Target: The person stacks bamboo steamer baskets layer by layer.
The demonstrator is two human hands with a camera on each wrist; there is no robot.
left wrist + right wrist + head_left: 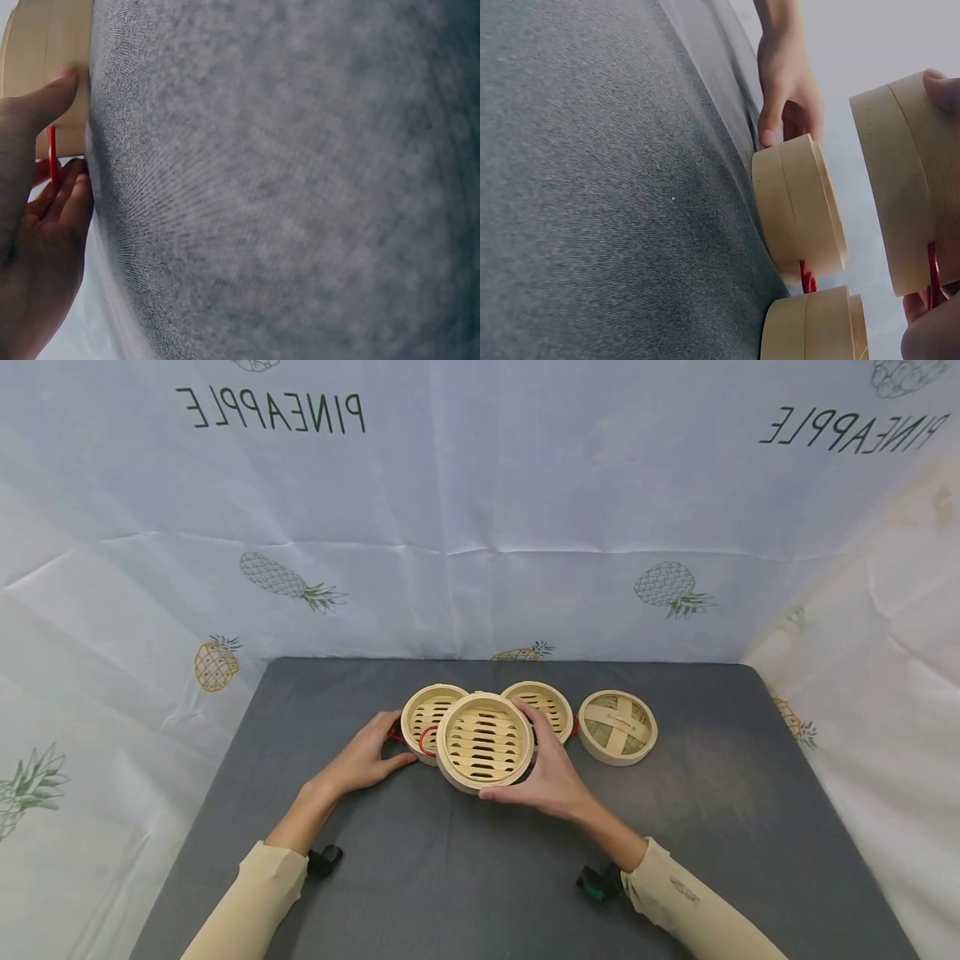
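My right hand (553, 781) grips a round bamboo steamer basket (484, 743) by its right side, thumb at the near rim. In the right wrist view this raised basket (900, 180) hangs above the table, apart from the others. It overlaps two more baskets in the head view. My left hand (367, 756) holds the left steamer basket (415, 714), which stands on the table; its thumb (56, 97) presses the bamboo wall and its fingers reach round near a red handle (53, 154). Behind, to the right, stands another slatted steamer basket (558, 706).
A woven bamboo steamer lid (618, 727) with crossed strips lies at the right of the row. Everything stands on a dark grey tabletop (465, 893). A pineapple-print curtain (480, 485) hangs behind the table's far edge and along the sides.
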